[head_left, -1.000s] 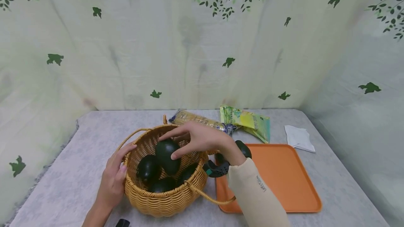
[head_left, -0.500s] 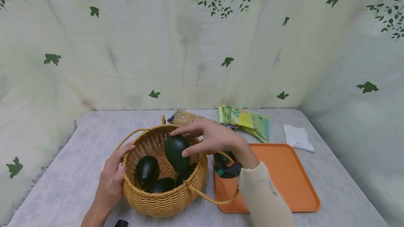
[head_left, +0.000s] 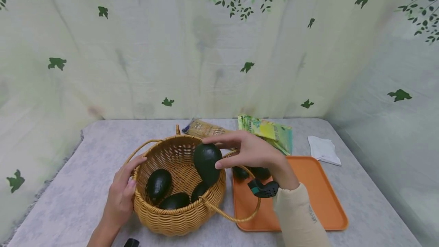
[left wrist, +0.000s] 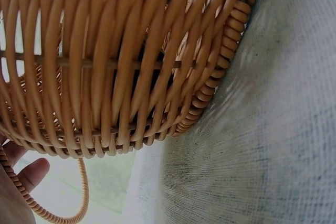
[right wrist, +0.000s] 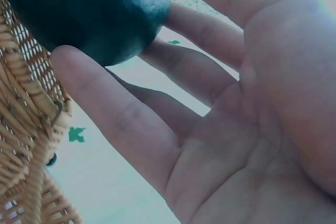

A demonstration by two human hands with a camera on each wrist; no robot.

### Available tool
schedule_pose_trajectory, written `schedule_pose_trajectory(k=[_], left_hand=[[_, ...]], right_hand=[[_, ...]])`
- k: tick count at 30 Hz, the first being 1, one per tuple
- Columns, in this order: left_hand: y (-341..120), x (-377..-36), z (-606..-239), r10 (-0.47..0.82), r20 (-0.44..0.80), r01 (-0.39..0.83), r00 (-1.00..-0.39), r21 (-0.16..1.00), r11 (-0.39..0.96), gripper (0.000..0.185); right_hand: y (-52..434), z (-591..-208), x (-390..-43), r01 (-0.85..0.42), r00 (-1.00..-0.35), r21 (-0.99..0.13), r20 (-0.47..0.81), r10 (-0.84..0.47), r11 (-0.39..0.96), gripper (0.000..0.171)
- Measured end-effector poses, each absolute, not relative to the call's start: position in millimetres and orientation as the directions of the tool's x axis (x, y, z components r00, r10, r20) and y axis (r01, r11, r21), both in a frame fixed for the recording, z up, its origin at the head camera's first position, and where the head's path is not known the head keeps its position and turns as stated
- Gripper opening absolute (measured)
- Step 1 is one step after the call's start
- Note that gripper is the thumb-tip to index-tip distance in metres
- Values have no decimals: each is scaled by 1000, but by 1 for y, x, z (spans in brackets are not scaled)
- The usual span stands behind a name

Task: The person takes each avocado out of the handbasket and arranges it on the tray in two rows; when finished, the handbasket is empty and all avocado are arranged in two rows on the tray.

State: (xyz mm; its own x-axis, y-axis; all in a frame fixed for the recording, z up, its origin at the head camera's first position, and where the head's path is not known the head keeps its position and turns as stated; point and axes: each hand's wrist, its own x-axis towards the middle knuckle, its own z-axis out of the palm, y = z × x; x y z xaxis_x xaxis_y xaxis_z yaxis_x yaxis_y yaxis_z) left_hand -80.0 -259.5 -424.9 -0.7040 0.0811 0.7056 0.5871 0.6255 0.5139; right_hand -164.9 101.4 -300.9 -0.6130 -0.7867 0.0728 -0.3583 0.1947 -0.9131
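A dark green avocado is pinched between the thumb and fingers of my right hand, over the right side of a wicker basket. In the right wrist view the same avocado sits at the fingertips, with the palm facing the camera. My left hand holds the basket's left rim. The left wrist view shows the woven basket wall close up, with the left thumb near a handle. Inside the basket lie more avocados: one at left, one in front and one partly hidden at right.
An orange tray lies right of the basket, with dark avocados at its left, partly behind my right wrist. Behind are a clear noodle-like packet and green-yellow packets. White tissue lies at far right.
My right hand has moved the avocado rightward and slightly up from the middle of the basket toward its right rim. The left hand has stayed on the rim.
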Motion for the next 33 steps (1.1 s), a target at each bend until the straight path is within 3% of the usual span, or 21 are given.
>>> schedule_pose_trajectory(k=[14, 33], left_hand=[[-260, -79, -425, 68, 688, 566, -722, 531, 631, 55], [-259, -79, -424, 73, 692, 569, -718, 524, 634, 56]], right_hand=[[136, -311, -158, -343, -679, -916, 88, -729, 208, 60], [169, -332, -153, -335, -698, -932, 147, -701, 138, 62]])
